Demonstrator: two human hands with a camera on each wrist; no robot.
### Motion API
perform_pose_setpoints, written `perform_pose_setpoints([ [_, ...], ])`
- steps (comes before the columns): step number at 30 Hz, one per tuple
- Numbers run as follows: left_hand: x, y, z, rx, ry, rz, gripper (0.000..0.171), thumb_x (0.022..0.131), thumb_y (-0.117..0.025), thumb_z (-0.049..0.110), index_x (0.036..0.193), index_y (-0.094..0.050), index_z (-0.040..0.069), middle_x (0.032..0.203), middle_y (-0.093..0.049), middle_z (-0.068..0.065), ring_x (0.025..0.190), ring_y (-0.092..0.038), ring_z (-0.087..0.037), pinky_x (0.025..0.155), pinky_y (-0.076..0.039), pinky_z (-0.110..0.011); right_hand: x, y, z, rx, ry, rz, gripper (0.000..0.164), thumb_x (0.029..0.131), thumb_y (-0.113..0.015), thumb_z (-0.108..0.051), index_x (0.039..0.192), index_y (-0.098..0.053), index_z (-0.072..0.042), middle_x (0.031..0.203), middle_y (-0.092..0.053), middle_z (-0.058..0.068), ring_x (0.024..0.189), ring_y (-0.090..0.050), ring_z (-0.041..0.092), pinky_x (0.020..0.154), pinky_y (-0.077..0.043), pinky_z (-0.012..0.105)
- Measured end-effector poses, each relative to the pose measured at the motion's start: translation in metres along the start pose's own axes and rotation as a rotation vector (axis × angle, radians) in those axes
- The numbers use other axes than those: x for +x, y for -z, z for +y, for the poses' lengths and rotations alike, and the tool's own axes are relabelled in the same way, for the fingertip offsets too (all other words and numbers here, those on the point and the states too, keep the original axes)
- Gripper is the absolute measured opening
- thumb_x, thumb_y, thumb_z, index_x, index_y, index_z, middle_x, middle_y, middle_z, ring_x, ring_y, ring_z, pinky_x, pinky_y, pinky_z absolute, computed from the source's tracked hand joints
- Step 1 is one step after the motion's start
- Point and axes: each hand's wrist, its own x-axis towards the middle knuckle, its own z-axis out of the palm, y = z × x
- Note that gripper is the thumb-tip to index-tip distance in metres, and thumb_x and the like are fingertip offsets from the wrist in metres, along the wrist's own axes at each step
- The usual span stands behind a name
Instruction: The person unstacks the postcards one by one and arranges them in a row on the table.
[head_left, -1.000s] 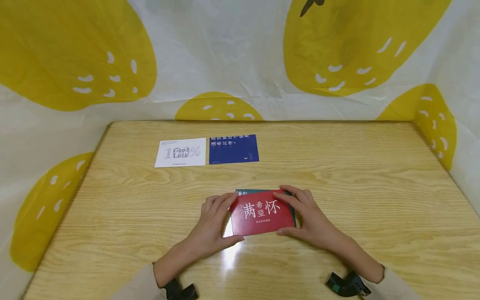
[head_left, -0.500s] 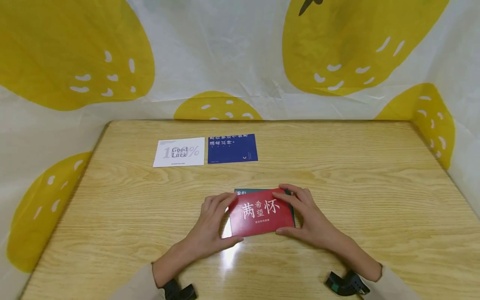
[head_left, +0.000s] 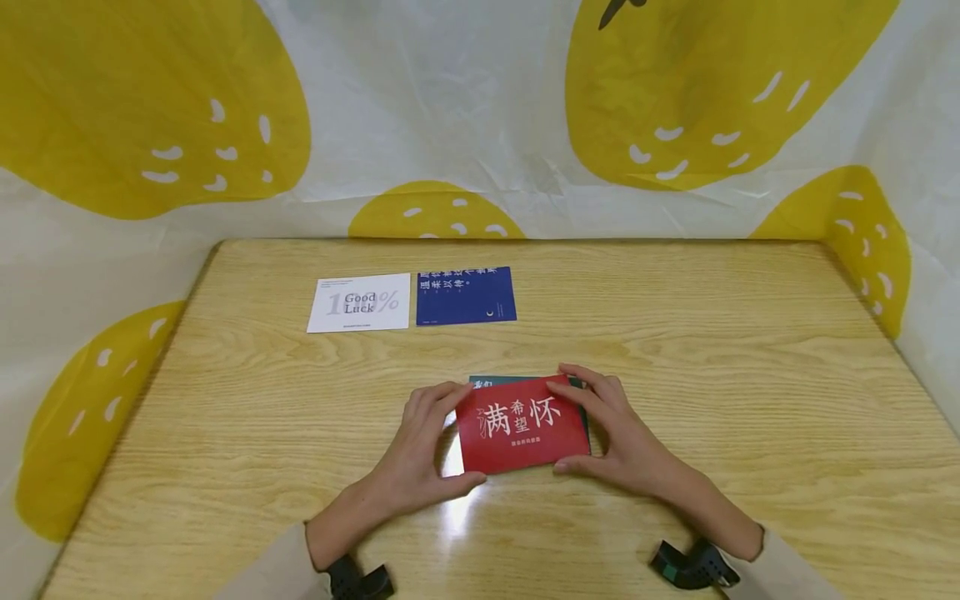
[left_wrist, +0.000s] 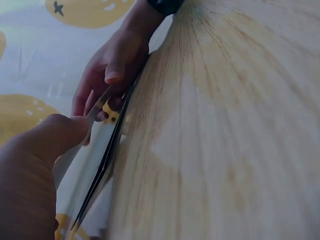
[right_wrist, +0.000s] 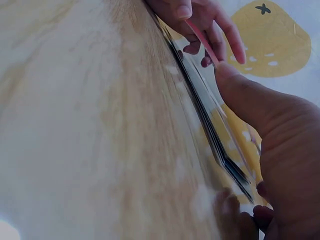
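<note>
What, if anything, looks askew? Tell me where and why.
The red card between the left hand and right hand is skewed over the green card: their edges don't line up, so green shows along the top and right. Nothing looks damaged.
</note>
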Motion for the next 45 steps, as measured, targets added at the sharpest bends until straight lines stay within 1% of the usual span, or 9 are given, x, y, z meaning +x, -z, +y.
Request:
perform_pose_setpoints([
  [4, 0.001, 0.0, -0.001, -0.022, -0.005, 0.009, 0.096, 0.066, -0.084, 0.039, 0.14, -0.039, -0.003, 0.135, -0.041, -0.011, 0.119, -0.037, -0.028, 0.094, -0.036, -0.045, 0.0, 0.001, 0.0, 0.004, -0.003, 0.0, 0.091, 0.068, -0.086, -0.04, 0.145, -0.042, -0.018, 0.152, -0.027, 0.008, 0.132, -0.023, 0.023, 0.097, -0.035, 0.045],
  [12, 0.002, 0.001, 0.0, -0.07, -0.001, 0.01, 0.094, 0.069, -0.083, 0.042, 0.139, -0.04, -0.003, 0.136, -0.042, -0.011, 0.12, -0.036, -0.028, 0.095, -0.035, -0.045, -0.003, 0.003, -0.002, 0.018, 0.013, -0.003, 0.091, 0.067, -0.087, -0.037, 0.144, -0.042, -0.017, 0.151, -0.028, 0.01, 0.131, -0.023, 0.024, 0.098, -0.033, 0.044],
  [17, 0.002, 0.004, 0.002, -0.091, 0.028, 0.005, 0.095, 0.07, -0.081, 0.046, 0.141, -0.039, -0.001, 0.136, -0.041, -0.009, 0.121, -0.035, -0.026, 0.097, -0.033, -0.045, -0.002, 0.006, -0.004, 0.024, 0.026, -0.01, 0.089, 0.069, -0.086, -0.034, 0.144, -0.042, -0.016, 0.151, -0.028, 0.011, 0.132, -0.023, 0.023, 0.097, -0.035, 0.045],
  [21, 0.003, 0.007, 0.005, -0.091, 0.044, 0.0, 0.096, 0.069, -0.082, 0.046, 0.142, -0.038, -0.001, 0.137, -0.041, -0.008, 0.122, -0.035, -0.026, 0.097, -0.033, -0.046, -0.001, 0.01, -0.005, 0.027, 0.052, -0.007, 0.089, 0.069, -0.087, -0.032, 0.144, -0.042, -0.015, 0.15, -0.029, 0.012, 0.132, -0.024, 0.025, 0.096, -0.035, 0.048],
  [24, 0.006, 0.008, 0.005, -0.066, 0.037, -0.004, 0.096, 0.068, -0.082, 0.045, 0.142, -0.038, 0.0, 0.137, -0.042, -0.009, 0.122, -0.035, -0.026, 0.098, -0.033, -0.046, 0.001, 0.013, -0.005, 0.017, 0.07, 0.002, 0.088, 0.069, -0.087, -0.031, 0.144, -0.043, -0.013, 0.15, -0.03, 0.013, 0.132, -0.025, 0.026, 0.096, -0.034, 0.05],
  [28, 0.016, 0.011, 0.004, -0.011, 0.004, -0.018, 0.094, 0.07, -0.08, 0.047, 0.142, -0.038, 0.002, 0.136, -0.042, -0.01, 0.12, -0.036, -0.027, 0.096, -0.032, -0.046, 0.004, 0.02, -0.002, -0.004, 0.077, -0.001, 0.086, 0.071, -0.085, -0.029, 0.144, -0.043, -0.014, 0.15, -0.03, 0.013, 0.133, -0.024, 0.025, 0.095, -0.034, 0.051],
  [32, 0.028, 0.014, 0.004, 0.047, -0.027, -0.039, 0.094, 0.072, -0.079, 0.048, 0.142, -0.036, 0.004, 0.136, -0.041, -0.01, 0.119, -0.035, -0.027, 0.095, -0.031, -0.046, 0.008, 0.031, 0.001, -0.028, 0.084, -0.019, 0.085, 0.071, -0.085, -0.026, 0.144, -0.043, -0.014, 0.15, -0.029, 0.013, 0.133, -0.023, 0.026, 0.096, -0.033, 0.052],
  [38, 0.049, 0.015, 0.003, 0.082, -0.043, -0.063, 0.095, 0.07, -0.081, 0.044, 0.143, -0.035, 0.005, 0.137, -0.04, -0.01, 0.12, -0.033, -0.028, 0.095, -0.029, -0.046, 0.015, 0.049, 0.006, -0.09, 0.085, -0.037, 0.087, 0.071, -0.085, -0.025, 0.145, -0.041, -0.015, 0.151, -0.028, 0.012, 0.131, -0.026, 0.028, 0.093, -0.037, 0.047],
  [45, 0.075, 0.015, -0.003, 0.135, -0.064, -0.093, 0.096, 0.069, -0.082, 0.046, 0.143, -0.036, 0.005, 0.139, -0.041, -0.009, 0.123, -0.032, -0.026, 0.098, -0.026, -0.045, 0.022, 0.063, 0.015, -0.133, 0.09, -0.012, 0.09, 0.068, -0.087, -0.02, 0.145, -0.04, -0.013, 0.148, -0.031, 0.013, 0.131, -0.028, 0.029, 0.094, -0.035, 0.053],
])
